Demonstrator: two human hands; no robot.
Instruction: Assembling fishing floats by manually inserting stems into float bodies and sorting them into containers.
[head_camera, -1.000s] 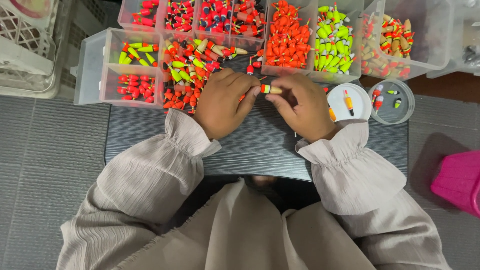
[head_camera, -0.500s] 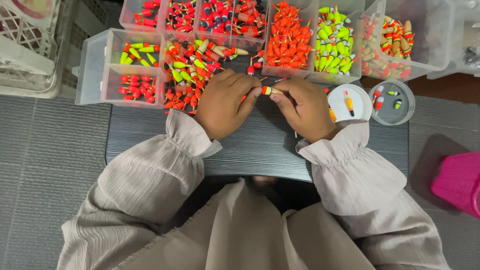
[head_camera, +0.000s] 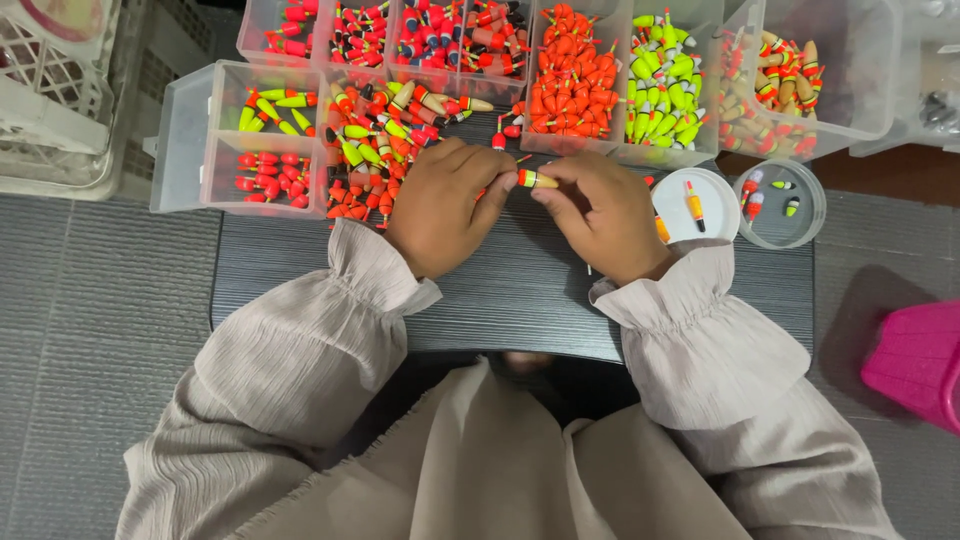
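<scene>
Between our fingertips we pinch a small fishing float (head_camera: 535, 179), yellow with a red tip: our left hand (head_camera: 447, 205) closes on its red end, our right hand (head_camera: 600, 212) on the yellow end, just above the dark table (head_camera: 520, 290). Close behind sit clear plastic boxes: one of orange floats (head_camera: 572, 85), one of lime-green floats (head_camera: 665, 88), and a compartment tray (head_camera: 265, 140) at left with red and green ones. Right of our hand we see a white round lid (head_camera: 712, 215) holding one float, touching a clear round tub (head_camera: 780, 205). The far boxes are cut off at the top; a pink bin (head_camera: 920, 360) is cropped at right. Bare tabletop lies toward us, down to its near edge.
</scene>
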